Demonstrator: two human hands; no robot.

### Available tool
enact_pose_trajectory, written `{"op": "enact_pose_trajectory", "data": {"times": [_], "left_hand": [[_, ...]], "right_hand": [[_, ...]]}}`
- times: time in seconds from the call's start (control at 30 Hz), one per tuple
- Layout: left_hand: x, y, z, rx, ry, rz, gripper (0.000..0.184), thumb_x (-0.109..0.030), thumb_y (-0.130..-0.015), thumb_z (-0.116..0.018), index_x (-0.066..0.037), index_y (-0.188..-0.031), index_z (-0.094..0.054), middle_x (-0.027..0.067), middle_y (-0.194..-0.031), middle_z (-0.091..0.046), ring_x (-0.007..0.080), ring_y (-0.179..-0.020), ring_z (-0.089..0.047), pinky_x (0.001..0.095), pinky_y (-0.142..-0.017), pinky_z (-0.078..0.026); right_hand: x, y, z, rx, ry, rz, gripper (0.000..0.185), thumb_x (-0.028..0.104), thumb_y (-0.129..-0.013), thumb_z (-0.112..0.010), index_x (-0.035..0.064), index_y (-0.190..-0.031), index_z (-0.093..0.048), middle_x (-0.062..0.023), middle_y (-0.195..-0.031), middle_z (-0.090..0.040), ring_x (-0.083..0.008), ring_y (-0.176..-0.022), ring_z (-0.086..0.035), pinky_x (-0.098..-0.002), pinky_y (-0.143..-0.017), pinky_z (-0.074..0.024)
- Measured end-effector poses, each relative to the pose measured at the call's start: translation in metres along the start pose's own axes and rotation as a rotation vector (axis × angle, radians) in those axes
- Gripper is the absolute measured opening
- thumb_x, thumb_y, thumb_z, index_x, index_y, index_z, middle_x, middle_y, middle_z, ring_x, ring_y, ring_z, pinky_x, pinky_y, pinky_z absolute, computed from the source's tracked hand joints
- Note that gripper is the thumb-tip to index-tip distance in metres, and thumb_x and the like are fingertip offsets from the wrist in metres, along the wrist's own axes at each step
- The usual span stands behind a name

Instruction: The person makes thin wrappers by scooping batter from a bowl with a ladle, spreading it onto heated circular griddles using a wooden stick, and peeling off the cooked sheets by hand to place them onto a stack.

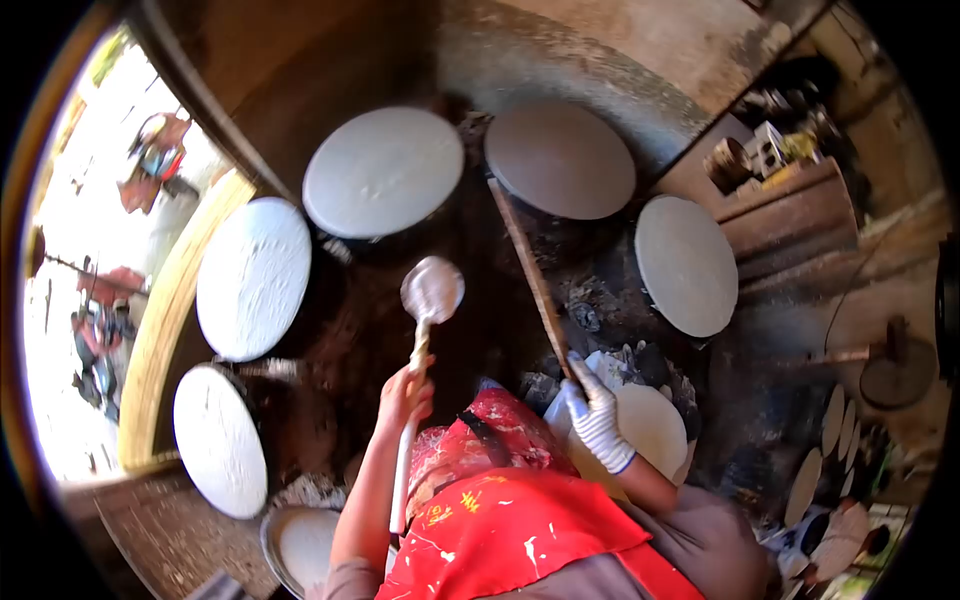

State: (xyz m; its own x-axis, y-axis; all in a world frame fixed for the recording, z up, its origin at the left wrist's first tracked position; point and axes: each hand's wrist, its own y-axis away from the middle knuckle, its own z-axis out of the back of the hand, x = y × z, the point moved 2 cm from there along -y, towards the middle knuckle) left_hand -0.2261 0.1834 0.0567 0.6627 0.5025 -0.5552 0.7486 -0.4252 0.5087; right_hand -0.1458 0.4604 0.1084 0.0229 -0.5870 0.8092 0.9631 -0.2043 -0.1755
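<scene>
My bare left hand (404, 395) is wrapped round the pale handle of a ladle (432, 290), whose bowl is coated with whitish liquid. A white glove covers my right hand (600, 420), which grips a long thin wooden stick (532, 275). The stick's far end comes close to the rim of a round griddle (561, 160) with a greyish surface. Left of it is another round griddle (383, 172) with a white layer on top. More white-topped rounds stand at the left (254, 280), lower left (220, 442) and right (686, 265).
A pale round surface (650, 425) lies beside my gloved hand. At the bottom left stands a metal basin (268, 550) with whitish contents. A ledge (800, 215) at the right bears a rusty can (728, 165). Another person (840, 540) shows at the lower right edge.
</scene>
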Motion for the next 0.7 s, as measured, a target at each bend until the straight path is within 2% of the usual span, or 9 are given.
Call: {"op": "enact_pose_trajectory", "data": {"times": [0.1, 0.27, 0.3, 0.33, 0.43, 0.53, 0.57, 0.63, 0.7], "left_hand": [[-0.027, -0.084, -0.062, 0.160, -0.244, 0.087, 0.033, -0.024, -0.088, -0.043, -0.007, -0.115, -0.048, 0.0022, -0.061, -0.040, 0.0089, -0.041, -0.034, 0.0207, -0.037, -0.030], [-0.011, -0.220, -0.208, 0.302, -0.333, -0.029, 0.010, -0.015, -0.085, -0.048, -0.005, -0.082, -0.050, 0.0028, -0.061, -0.044, 0.0097, -0.043, -0.040, 0.0221, -0.038, -0.031], [-0.008, -0.244, -0.226, 0.333, -0.410, -0.042, 0.015, -0.019, -0.088, -0.046, -0.005, -0.089, -0.051, 0.0034, -0.064, -0.045, 0.0103, -0.043, -0.042, 0.0212, -0.039, -0.032], [-0.008, -0.267, -0.237, 0.326, -0.462, -0.071, 0.015, -0.017, -0.087, -0.047, -0.004, -0.090, -0.052, 0.0034, -0.064, -0.046, 0.0101, -0.043, -0.042, 0.0213, -0.039, -0.032], [-0.006, -0.310, -0.261, 0.310, -0.627, -0.136, 0.014, -0.014, -0.083, -0.051, -0.002, -0.089, -0.055, 0.0032, -0.059, -0.047, 0.0108, -0.041, -0.043, 0.0233, -0.037, -0.033], [-0.007, -0.326, -0.263, 0.287, -0.849, -0.205, 0.018, -0.013, -0.079, -0.054, 0.000, -0.092, -0.056, 0.0023, -0.055, -0.046, 0.0112, -0.038, -0.043, 0.0249, -0.036, -0.035], [-0.010, -0.331, -0.267, 0.290, -0.949, -0.245, 0.024, -0.013, -0.078, -0.055, 0.002, -0.097, -0.056, 0.0016, -0.054, -0.045, 0.0107, -0.038, -0.044, 0.0247, -0.036, -0.035], [-0.010, -0.351, -0.246, 0.303, -1.088, -0.234, 0.031, -0.016, -0.076, -0.056, -0.003, -0.104, -0.056, 0.0071, -0.059, -0.052, 0.0170, -0.045, -0.052, 0.0293, -0.043, -0.042], [-0.011, -0.363, -0.245, 0.250, -1.423, -0.543, 0.038, -0.019, -0.074, -0.055, -0.011, -0.111, -0.053, 0.0136, -0.070, -0.059, 0.0258, -0.059, -0.060, 0.0369, -0.053, -0.047]], "right_hand": [[-0.020, 0.014, 0.016, -0.227, 0.154, -0.030, 0.034, 0.007, -0.081, -0.056, 0.0034, -0.115, -0.053, -0.0165, -0.107, -0.058, -0.0297, -0.097, -0.057, -0.0328, -0.084, -0.0435], [-0.037, -0.022, 0.059, -0.224, 0.309, -0.229, 0.037, 0.006, -0.080, -0.056, 0.0030, -0.117, -0.051, -0.0155, -0.109, -0.057, -0.0285, -0.097, -0.057, -0.0314, -0.084, -0.0445], [-0.034, -0.041, 0.064, -0.226, 0.421, -0.230, 0.039, 0.008, -0.080, -0.057, 0.0049, -0.118, -0.050, -0.0152, -0.107, -0.058, -0.0303, -0.094, -0.058, -0.0327, -0.081, -0.0461], [-0.052, -0.058, 0.057, -0.392, 0.438, -0.094, 0.039, 0.019, -0.080, -0.058, 0.0174, -0.119, -0.051, -0.0146, -0.094, -0.059, -0.0341, -0.076, -0.058, -0.0405, -0.063, -0.0472], [-0.108, -0.080, 0.045, -0.300, 0.612, -0.348, 0.039, 0.025, -0.082, -0.054, 0.0225, -0.121, -0.048, -0.0168, -0.093, -0.059, -0.0355, -0.073, -0.058, -0.0424, -0.063, -0.0463], [-0.131, -0.064, 0.023, -0.283, 0.497, -0.466, 0.039, 0.027, -0.081, -0.056, 0.0253, -0.119, -0.050, -0.0179, -0.092, -0.059, -0.0370, -0.072, -0.058, -0.0459, -0.064, -0.0454], [-0.116, -0.073, 0.024, -0.346, 0.564, -0.378, 0.040, 0.023, -0.080, -0.057, 0.0218, -0.120, -0.049, -0.0187, -0.089, -0.058, -0.0372, -0.072, -0.058, -0.0446, -0.063, -0.0454], [-0.102, -0.097, 0.001, -0.490, 0.322, -0.278, 0.040, 0.018, -0.080, -0.058, 0.0174, -0.119, -0.049, -0.0190, -0.085, -0.057, -0.0366, -0.070, -0.057, -0.0432, -0.062, -0.0451], [-0.117, -0.119, -0.020, -0.504, 0.399, -0.356, 0.041, 0.014, -0.080, -0.057, 0.0140, -0.120, -0.047, -0.0177, -0.080, -0.056, -0.0351, -0.066, -0.055, -0.0420, -0.060, -0.0447]]}}
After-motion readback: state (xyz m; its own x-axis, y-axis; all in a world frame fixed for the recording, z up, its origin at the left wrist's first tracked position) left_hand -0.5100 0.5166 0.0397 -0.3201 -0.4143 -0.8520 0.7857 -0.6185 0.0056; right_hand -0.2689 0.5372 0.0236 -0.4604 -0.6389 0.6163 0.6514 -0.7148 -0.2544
